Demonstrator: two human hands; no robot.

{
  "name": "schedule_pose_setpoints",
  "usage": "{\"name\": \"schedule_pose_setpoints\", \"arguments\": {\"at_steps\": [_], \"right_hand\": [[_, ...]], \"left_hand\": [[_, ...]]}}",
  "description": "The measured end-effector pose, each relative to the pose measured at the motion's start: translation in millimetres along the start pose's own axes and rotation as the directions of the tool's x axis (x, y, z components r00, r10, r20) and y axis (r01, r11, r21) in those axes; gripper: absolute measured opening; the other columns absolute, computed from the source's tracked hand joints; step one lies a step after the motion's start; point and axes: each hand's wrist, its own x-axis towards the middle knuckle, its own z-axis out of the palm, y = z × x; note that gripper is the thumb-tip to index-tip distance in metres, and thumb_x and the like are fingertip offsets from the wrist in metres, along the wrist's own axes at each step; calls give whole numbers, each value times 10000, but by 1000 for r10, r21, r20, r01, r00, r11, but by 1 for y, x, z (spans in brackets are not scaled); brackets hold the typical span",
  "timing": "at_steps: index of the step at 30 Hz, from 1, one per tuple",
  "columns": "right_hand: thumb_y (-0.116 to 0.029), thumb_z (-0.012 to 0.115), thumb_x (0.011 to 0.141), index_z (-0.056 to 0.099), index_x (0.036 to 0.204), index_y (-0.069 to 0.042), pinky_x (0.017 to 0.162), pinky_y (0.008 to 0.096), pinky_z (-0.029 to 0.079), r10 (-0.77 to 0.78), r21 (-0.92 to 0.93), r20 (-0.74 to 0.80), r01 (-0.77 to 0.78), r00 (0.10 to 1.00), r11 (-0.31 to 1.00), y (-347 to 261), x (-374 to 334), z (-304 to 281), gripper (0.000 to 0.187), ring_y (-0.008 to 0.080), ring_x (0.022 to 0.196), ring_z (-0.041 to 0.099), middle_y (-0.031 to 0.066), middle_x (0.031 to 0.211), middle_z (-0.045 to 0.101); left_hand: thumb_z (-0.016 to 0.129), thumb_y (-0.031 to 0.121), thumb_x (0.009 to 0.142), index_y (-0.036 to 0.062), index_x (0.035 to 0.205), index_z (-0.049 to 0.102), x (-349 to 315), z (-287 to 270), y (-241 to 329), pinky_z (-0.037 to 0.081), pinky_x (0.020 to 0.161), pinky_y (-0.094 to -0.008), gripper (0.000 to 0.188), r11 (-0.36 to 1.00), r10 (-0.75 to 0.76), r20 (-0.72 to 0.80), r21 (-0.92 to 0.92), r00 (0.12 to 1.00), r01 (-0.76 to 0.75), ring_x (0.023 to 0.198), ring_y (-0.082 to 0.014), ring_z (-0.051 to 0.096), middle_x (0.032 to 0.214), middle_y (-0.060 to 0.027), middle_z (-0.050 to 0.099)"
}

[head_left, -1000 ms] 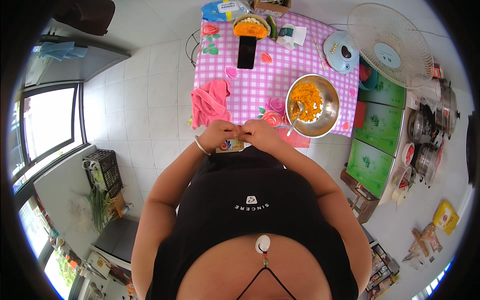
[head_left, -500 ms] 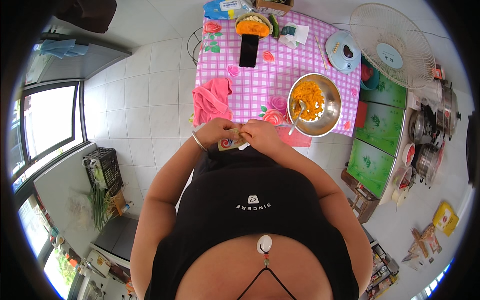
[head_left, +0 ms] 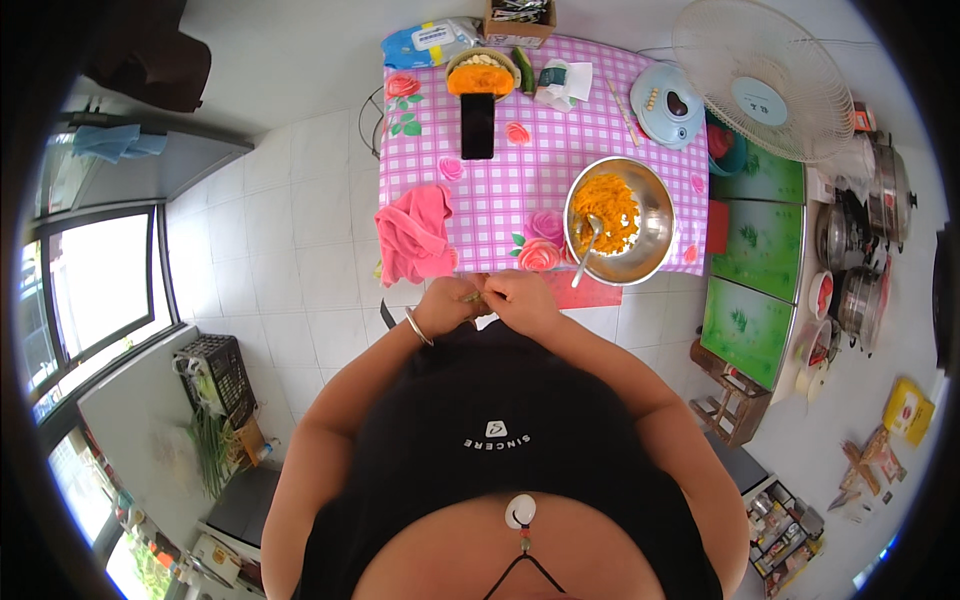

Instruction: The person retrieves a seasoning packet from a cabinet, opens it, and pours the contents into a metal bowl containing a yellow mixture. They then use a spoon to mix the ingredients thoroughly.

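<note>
At the table's near edge, my left hand [head_left: 450, 304] and my right hand [head_left: 522, 302] meet in front of my black top, fingers closed in a pinch. Between them is a small yellowish packet [head_left: 473, 297], mostly covered by the fingers, so its shape now barely shows. A silver bangle [head_left: 418, 326] circles my left wrist. Ahead and to the right stands a steel bowl [head_left: 658, 240] holding orange mash [head_left: 606, 208], with a metal spoon [head_left: 589, 250] resting in it. A crumpled pink towel [head_left: 415, 235] lies just ahead of my left hand.
A pink checked tablecloth [head_left: 520, 190] covers the table. Farther back are a black phone [head_left: 478, 127], a basket with a pumpkin piece [head_left: 480, 78], a wipes pack [head_left: 430, 40] and a light-blue appliance [head_left: 668, 105]. A fan guard [head_left: 765, 80] and green drawers [head_left: 752, 235] stand right.
Both hands sit lower in the picture, as does the table's near edge. The packet's printed face showed before; now the fingers cover most of it.
</note>
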Motion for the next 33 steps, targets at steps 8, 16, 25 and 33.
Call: {"name": "schedule_pose_setpoints", "arguments": {"at_steps": [8,16,25,33], "right_hand": [[-60,597,839,620,733,-5,447,209,307,665,873,52,-358,745,332,47,-19,41,121,61,486,414,-9,580,507],[-52,586,852,637,831,-15,437,204,310,850,982,-177,25,496,190,115,-23,35,67,67,481,403,20,651,567],[-27,541,846,615,1116,-34,497,222,448,837,578,4,-684,547,445,194,-47,103,280,108,568,569,73,757,615],[-38,544,783,507,1176,-15,490,280,506,881,371,243,-878,406,302,241,-49,140,395,177,602,648,105,854,632]], "left_hand": [[681,238,774,24,733,634,36,19,-32,444,580,-340,222,956,254,-112,177,961,-232,611,-243,577,666,-116,601],[647,112,792,31,802,663,50,21,-83,452,578,-303,83,915,312,-41,283,949,-288,638,-206,596,723,-91,610],[628,88,821,-31,1059,604,71,-1,-99,468,689,-236,267,870,-245,-104,-462,964,171,787,-99,598,853,-50,662],[648,96,808,-19,1090,566,110,12,-104,444,727,-253,315,792,-175,-45,-600,983,114,829,-96,549,950,-32,599]]}}
